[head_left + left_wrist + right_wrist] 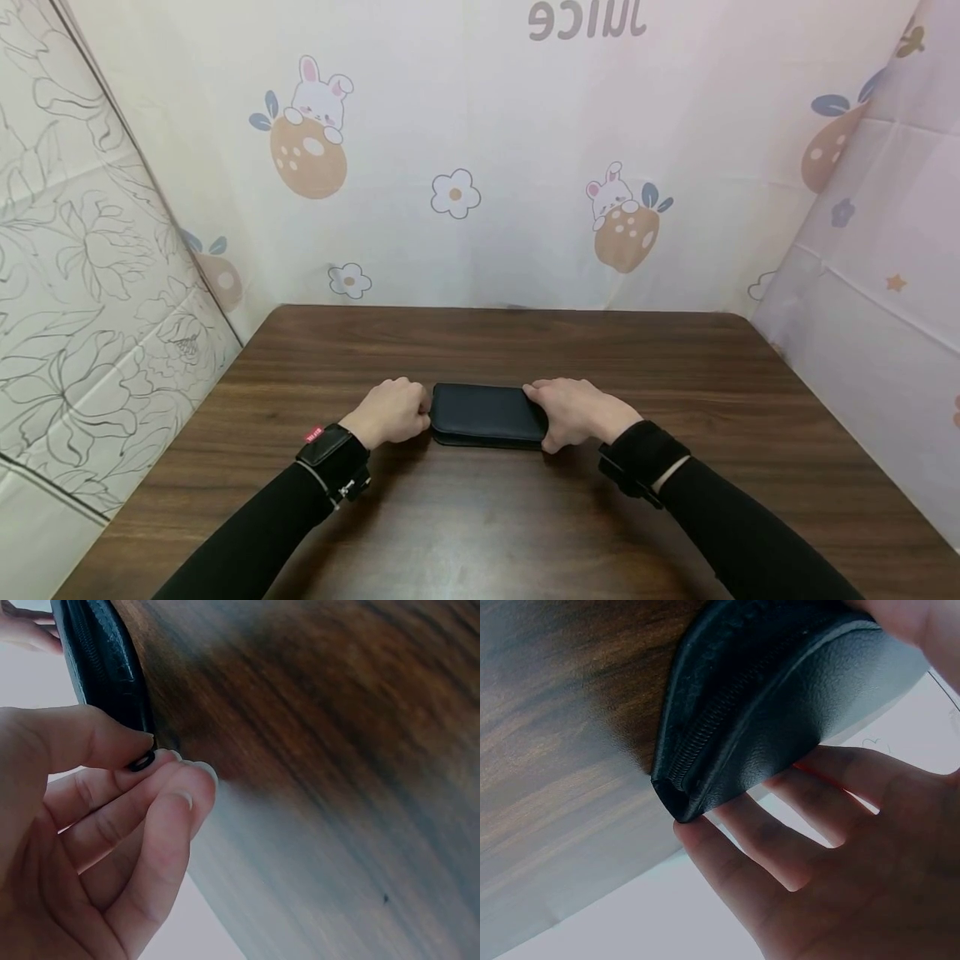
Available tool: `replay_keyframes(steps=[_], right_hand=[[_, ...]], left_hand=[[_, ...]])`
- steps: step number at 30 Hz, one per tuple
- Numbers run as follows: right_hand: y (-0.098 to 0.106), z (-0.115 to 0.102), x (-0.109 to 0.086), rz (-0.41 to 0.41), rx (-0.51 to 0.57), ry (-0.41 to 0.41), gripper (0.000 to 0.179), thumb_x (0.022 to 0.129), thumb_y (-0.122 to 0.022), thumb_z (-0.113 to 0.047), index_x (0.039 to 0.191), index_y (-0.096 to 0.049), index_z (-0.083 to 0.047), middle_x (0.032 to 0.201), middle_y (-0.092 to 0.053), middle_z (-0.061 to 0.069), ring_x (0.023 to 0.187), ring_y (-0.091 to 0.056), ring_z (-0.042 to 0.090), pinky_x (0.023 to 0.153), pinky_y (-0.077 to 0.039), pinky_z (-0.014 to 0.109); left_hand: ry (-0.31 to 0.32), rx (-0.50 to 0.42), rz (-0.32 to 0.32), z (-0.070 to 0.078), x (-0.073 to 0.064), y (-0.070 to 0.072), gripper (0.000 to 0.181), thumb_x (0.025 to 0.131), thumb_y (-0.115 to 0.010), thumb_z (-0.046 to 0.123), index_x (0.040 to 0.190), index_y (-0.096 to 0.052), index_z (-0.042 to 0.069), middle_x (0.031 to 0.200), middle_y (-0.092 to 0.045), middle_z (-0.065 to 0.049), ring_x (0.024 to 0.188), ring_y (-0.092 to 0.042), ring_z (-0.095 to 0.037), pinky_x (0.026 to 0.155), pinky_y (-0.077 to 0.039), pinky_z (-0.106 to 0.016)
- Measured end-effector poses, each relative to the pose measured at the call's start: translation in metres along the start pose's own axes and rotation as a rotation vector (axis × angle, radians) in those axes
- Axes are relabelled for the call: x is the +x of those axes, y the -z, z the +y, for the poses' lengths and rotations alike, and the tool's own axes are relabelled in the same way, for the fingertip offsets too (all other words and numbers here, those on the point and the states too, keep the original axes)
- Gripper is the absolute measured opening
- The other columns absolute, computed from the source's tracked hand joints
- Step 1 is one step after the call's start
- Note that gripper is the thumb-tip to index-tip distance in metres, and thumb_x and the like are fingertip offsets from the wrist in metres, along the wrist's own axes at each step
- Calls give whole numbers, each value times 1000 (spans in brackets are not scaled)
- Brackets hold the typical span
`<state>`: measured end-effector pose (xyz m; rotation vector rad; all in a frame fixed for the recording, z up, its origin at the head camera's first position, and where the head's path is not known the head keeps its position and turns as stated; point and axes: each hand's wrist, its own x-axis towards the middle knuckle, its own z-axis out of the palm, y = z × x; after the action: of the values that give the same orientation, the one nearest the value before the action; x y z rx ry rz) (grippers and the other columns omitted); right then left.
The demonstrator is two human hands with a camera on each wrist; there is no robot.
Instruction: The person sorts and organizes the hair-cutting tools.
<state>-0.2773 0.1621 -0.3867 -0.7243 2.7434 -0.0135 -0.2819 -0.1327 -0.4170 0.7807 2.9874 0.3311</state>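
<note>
A black leather-look zip wallet (487, 412) lies on the brown wooden table, its long side running left to right between the hands. At its left end, my left hand (393, 411) pinches a small black zipper pull (142, 760) between thumb and fingers, the other fingers curled. My right hand (579, 412) holds the right end, fingers (742, 874) spread along one face and thumb on the opposite edge. The right wrist view shows the zipper (716, 709) with its teeth meshed along this end.
The wooden table (510, 533) extends around the wallet on all sides. A pale printed curtain (525, 242) hangs behind its far edge and along the right. On the left stands a white panel (97, 275) with line-drawn flowers.
</note>
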Motion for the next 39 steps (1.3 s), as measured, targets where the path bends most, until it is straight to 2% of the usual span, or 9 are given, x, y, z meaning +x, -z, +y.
replay_keyframes(steps=[9,22,29,36,39], right_hand=[[0,0,0,-2,9,-8,89,78,-85,-21,154,-42,-1,154,-45,15,137,-48,35,104,-44,54],[0,1,0,0,12,-4,88,78,-85,-22,153,-42,-1,153,-46,16,136,-49,35,104,-45,51],[0,0,0,6,8,0,89,78,-85,-21,153,-43,0,153,-46,16,135,-50,35,103,-45,50],[-1,0,-2,13,5,-6,89,79,-84,-20,154,-41,-2,154,-46,13,136,-49,35,100,-48,48],[0,0,-2,14,-4,1,88,78,-84,-20,154,-42,-2,152,-47,13,134,-51,34,98,-49,47]], left_hand=[[16,-7,2,2,0,0,23,88,-70,9,67,-65,16,61,-50,5,59,-45,-14,58,-38,-31],[2,-5,-3,-1,2,1,35,88,-68,8,57,-56,17,54,-37,8,54,-39,-11,54,-32,-29],[9,-7,5,-1,2,1,30,89,-68,8,61,-60,17,57,-43,7,56,-42,-13,55,-34,-30],[-13,-1,29,0,1,1,43,88,-71,8,55,-46,19,54,-33,9,52,-35,-10,52,-27,-28],[-7,6,31,1,0,2,42,88,-70,8,55,-46,19,54,-33,8,52,-36,-11,52,-28,-28]])
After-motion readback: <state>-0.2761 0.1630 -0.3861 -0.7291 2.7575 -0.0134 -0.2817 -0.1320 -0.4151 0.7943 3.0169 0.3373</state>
